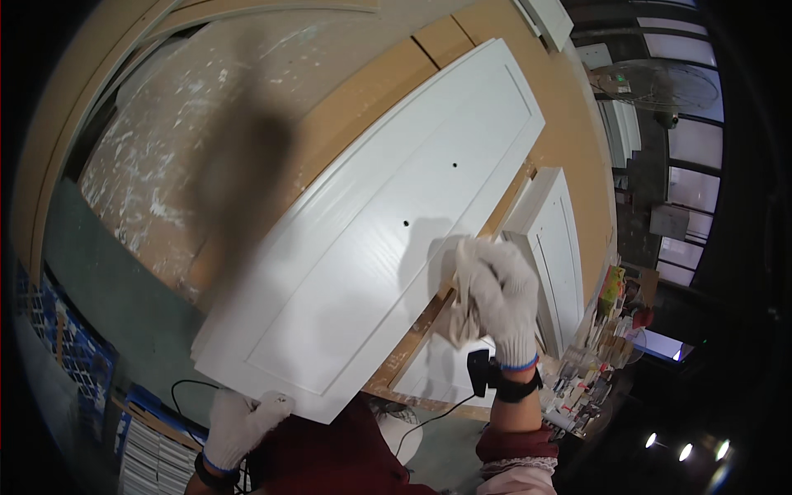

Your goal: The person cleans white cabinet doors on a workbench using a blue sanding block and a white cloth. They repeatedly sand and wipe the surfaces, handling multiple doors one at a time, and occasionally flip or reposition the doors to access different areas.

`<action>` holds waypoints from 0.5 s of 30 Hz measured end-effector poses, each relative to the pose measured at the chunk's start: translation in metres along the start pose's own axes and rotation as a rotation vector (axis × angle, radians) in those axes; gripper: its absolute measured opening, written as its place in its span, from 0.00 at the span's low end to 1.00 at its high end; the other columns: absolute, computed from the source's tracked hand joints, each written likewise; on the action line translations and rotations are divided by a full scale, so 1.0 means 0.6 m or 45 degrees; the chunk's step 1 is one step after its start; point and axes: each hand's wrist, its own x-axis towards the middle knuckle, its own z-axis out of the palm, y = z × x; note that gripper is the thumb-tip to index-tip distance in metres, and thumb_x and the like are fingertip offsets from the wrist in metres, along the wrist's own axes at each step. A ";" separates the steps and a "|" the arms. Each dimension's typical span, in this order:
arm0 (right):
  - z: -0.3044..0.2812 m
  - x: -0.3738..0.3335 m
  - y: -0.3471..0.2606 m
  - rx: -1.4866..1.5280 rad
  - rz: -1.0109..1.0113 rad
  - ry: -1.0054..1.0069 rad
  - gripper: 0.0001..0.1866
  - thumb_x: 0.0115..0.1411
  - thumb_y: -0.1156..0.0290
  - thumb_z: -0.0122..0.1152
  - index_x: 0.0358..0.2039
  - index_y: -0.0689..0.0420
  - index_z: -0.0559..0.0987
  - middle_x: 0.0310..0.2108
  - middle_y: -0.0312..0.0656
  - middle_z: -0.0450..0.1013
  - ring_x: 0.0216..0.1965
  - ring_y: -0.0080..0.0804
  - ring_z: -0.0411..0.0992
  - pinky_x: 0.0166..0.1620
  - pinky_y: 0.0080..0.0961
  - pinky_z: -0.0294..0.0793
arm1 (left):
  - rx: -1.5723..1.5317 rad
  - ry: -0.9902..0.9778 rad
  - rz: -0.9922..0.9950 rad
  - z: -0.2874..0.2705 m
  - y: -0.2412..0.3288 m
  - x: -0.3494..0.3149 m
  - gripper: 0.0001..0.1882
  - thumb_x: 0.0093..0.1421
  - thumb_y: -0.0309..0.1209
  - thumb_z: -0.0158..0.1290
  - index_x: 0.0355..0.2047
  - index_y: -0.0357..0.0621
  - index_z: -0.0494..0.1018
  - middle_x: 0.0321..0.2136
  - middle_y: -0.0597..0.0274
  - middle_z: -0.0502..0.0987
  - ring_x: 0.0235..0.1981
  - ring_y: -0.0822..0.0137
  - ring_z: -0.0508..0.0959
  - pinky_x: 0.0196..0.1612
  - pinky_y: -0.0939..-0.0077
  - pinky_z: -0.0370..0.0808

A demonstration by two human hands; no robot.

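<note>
A long white cabinet panel (371, 214) with a recessed border and two small dark holes lies slantwise across the table in front of me. It seems to rest on other panels, whose edges show along its left side. In a white knit glove, my left hand (243, 425) grips the panel's near corner, thumb on top and its other fingers mostly hidden. My right hand (505, 289), gloved too, is closed round a crumpled beige cloth (464, 301) by the panel's right edge. Whether the cloth touches the panel I cannot tell.
More white panels (554, 256) lie to the right on the brown, paint-spattered table (569, 124). A wire-caged fan (660, 85) stands at the far right. Cluttered supplies (577, 388) sit beyond my right arm. Blue crates (78, 346) stand at left. A dark blur covers part of the left.
</note>
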 end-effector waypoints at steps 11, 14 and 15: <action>0.113 -0.119 -0.075 0.853 -0.727 -0.750 0.12 0.62 0.70 0.55 0.44 0.59 0.76 0.41 0.43 0.71 0.42 0.42 0.73 0.42 0.30 0.76 | -0.249 -0.019 -0.213 -0.002 0.043 -0.014 0.14 0.55 0.34 0.59 0.30 0.31 0.76 0.19 0.60 0.76 0.18 0.72 0.75 0.21 0.78 0.73; 0.081 -0.102 -0.055 0.886 -0.710 -1.053 0.14 0.64 0.67 0.56 0.47 0.60 0.77 0.42 0.40 0.72 0.41 0.38 0.74 0.42 0.26 0.75 | -0.290 0.010 -0.224 0.004 0.055 -0.018 0.14 0.53 0.33 0.59 0.30 0.31 0.75 0.20 0.59 0.75 0.17 0.71 0.75 0.21 0.78 0.73; 0.054 -0.107 -0.046 0.881 -0.166 -1.161 0.13 0.64 0.68 0.58 0.46 0.60 0.79 0.41 0.39 0.73 0.39 0.31 0.74 0.41 0.24 0.75 | -0.299 0.009 -0.220 0.005 0.056 -0.016 0.14 0.53 0.33 0.59 0.31 0.31 0.75 0.20 0.59 0.75 0.17 0.71 0.75 0.21 0.78 0.73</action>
